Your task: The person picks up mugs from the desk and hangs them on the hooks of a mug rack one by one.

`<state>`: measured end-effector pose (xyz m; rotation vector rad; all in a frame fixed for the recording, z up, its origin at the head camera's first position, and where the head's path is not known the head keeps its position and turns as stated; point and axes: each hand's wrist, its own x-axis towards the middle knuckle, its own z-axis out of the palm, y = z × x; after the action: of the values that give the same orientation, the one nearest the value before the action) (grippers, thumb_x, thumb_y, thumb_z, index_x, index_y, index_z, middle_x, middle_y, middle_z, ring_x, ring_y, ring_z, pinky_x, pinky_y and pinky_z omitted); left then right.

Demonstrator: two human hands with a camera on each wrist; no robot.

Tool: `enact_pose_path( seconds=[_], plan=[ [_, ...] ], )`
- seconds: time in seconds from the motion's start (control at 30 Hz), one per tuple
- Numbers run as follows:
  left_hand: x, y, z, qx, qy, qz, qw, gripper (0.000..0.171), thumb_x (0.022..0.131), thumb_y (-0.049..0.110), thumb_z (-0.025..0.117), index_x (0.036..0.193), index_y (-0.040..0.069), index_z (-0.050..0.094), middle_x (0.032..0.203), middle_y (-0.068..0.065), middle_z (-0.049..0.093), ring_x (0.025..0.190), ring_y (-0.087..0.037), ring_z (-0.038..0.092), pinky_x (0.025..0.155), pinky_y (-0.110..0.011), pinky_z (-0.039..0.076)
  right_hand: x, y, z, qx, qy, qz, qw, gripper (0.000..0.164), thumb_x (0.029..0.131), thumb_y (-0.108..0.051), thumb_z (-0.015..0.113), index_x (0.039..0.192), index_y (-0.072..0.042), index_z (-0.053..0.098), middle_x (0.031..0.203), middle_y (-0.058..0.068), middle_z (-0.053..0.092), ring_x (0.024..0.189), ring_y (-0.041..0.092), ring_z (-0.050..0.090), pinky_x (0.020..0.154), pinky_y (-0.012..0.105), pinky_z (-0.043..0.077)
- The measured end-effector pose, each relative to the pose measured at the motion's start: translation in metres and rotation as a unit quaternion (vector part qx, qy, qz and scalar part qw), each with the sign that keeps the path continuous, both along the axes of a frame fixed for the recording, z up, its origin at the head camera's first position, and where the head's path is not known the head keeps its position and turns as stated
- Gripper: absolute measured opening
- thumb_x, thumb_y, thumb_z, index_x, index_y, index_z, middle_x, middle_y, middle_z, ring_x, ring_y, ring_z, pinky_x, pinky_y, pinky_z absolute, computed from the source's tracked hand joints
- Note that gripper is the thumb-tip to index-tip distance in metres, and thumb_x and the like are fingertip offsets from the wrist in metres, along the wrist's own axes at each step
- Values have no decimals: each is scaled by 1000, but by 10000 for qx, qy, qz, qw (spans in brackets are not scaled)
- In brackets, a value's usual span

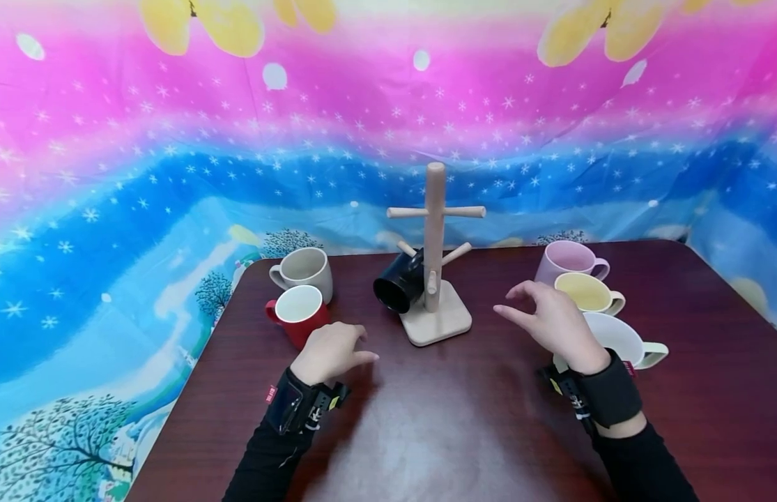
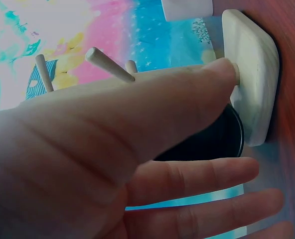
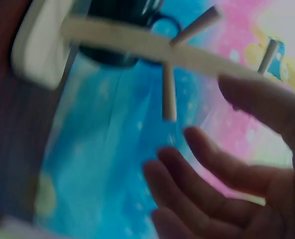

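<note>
A wooden mug tree stands at the middle of the table, and a black mug hangs tilted on one of its left pegs. My left hand is held just in front of a red mug, its fingers loosely extended and holding nothing. Behind the red mug stands a grey mug. On the other side my right hand hovers with fingers relaxed, partly covering a white mug and a yellow mug. Beyond those is a pink mug. The left wrist view shows the mug tree's base past my thumb.
A dark reddish-brown table carries everything. Behind it and along the left hangs a pink and blue printed cloth. The mug tree's upper pegs stick out to both sides, and another lower peg angles right.
</note>
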<state>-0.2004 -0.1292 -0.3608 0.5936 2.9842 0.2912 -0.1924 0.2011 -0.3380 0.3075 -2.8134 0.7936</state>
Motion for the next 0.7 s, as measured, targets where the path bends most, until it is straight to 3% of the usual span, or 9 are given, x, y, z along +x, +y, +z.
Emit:
enact_pose_path(
  seconds=[0.1,0.27,0.53,0.7],
  plan=[
    [0,0,1,30,-29,10,10000,41,78,40,70,105,9,66,92,-6,70,78,-20,61,63,-33,49,3,2,3,525,-48,57,9986,40,81,-34,69,102,-1,63,91,15,67,75,23,60,64,38,48],
    [0,0,2,19,74,9,10000,40,78,40,70,104,10,67,91,-5,70,79,-19,62,63,-33,49,7,2,6,1052,-343,171,9937,44,79,-37,70,102,-1,63,78,8,66,63,15,57,51,29,44],
    [2,1,0,27,86,-33,10000,39,78,40,70,101,10,67,89,-5,70,77,-19,62,61,-33,49,12,4,9,1126,-880,324,9892,47,78,-39,70,105,-2,61,85,9,68,68,14,60,56,29,48],
    [1,5,-3,9,85,-91,9999,38,77,41,70,100,10,67,89,-5,70,77,-19,62,62,-33,50,13,5,10,1094,-897,389,9892,46,78,-37,71,106,-2,61,83,8,67,66,13,58,55,27,48]
  ],
)
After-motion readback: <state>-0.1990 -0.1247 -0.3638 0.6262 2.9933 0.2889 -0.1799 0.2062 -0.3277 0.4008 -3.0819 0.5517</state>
